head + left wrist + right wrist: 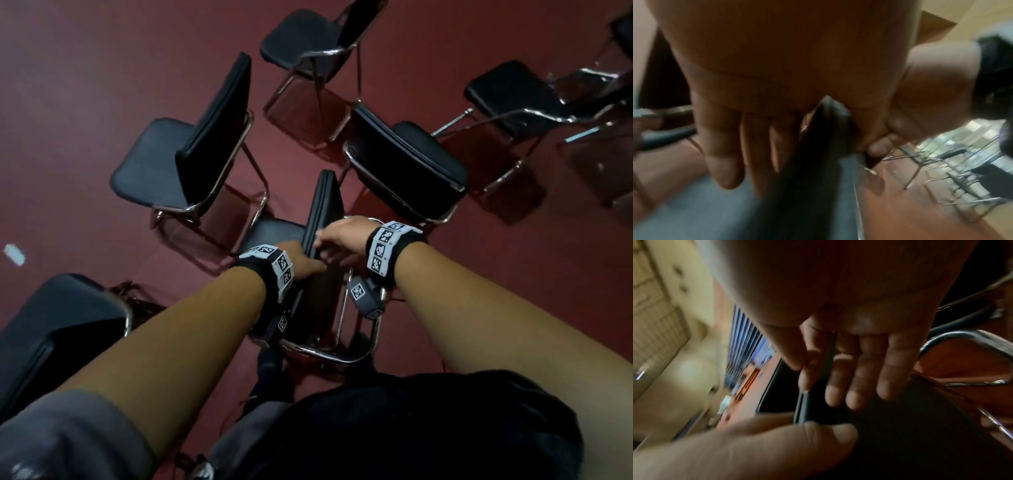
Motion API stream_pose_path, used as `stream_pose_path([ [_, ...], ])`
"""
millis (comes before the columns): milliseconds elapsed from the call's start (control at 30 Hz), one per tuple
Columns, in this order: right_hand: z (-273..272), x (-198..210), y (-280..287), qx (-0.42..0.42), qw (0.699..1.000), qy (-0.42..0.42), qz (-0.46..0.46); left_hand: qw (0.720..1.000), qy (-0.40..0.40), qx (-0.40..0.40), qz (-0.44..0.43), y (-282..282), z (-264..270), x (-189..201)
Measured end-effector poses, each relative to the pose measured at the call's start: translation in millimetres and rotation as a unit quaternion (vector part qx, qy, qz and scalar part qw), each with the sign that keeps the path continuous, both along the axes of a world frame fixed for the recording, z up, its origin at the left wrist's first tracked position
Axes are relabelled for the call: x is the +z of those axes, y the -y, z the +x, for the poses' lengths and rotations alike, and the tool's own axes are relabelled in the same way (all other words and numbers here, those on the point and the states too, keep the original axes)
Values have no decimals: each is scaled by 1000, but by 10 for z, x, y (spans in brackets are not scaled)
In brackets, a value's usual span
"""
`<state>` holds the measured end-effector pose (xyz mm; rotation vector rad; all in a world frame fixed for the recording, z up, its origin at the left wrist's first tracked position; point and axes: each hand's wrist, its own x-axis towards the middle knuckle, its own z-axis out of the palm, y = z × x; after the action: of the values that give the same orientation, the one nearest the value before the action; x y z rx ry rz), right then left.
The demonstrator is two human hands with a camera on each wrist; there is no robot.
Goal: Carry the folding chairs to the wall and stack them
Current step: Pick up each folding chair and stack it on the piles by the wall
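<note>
The nearest folding chair stands just in front of me, its black padded backrest [327, 202] upright over a chrome frame [342, 356]. My left hand [305, 265] grips the near end of the backrest's top edge. In the left wrist view the left hand [807, 154] has straight fingers on one face of the backrest [818, 170] and the thumb on the other. My right hand [337, 240] lies over the same edge a little further along. Its fingers [857, 378] are straight against the dark pad [910, 434]. Both wrist views are blurred.
Several more black chairs stand unfolded on the red floor: one on the left [164, 161], one behind [301, 41], one on the right [411, 164], one at the far right [513, 92], one at my near left [58, 325]. A white scrap [13, 253] lies on the floor.
</note>
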<state>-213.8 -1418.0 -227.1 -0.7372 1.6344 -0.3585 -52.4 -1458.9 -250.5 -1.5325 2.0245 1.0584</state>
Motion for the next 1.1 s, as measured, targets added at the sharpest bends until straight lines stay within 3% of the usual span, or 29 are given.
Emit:
stream_pose_path([
  [67,-99,-8,-43,-129,992,8,2,999,-18,35,-6,28,-60,-17],
  [133,-251,-70,-146,-206,978,-2,13,995,-43,93,-18,41,-132,-11],
  [233,-385,-217,-400,-255,965,-17,59,984,-61,164,-25,51,-195,-62],
  [367,-526,-579,-679,-315,944,-31,94,980,-61,177,-64,-78,-260,-110],
  [500,-574,-919,-855,-299,939,-120,123,979,-68,168,-95,-194,-320,-135],
  [633,-546,-1202,-954,-262,939,-136,173,978,-53,171,-105,-189,-295,-166],
  [933,-582,-1497,-971,-288,931,-60,215,974,-41,173,-140,-134,-200,-183],
  [1100,-677,-1559,-819,-329,931,12,157,974,-34,170,-147,-102,-119,-190],
])
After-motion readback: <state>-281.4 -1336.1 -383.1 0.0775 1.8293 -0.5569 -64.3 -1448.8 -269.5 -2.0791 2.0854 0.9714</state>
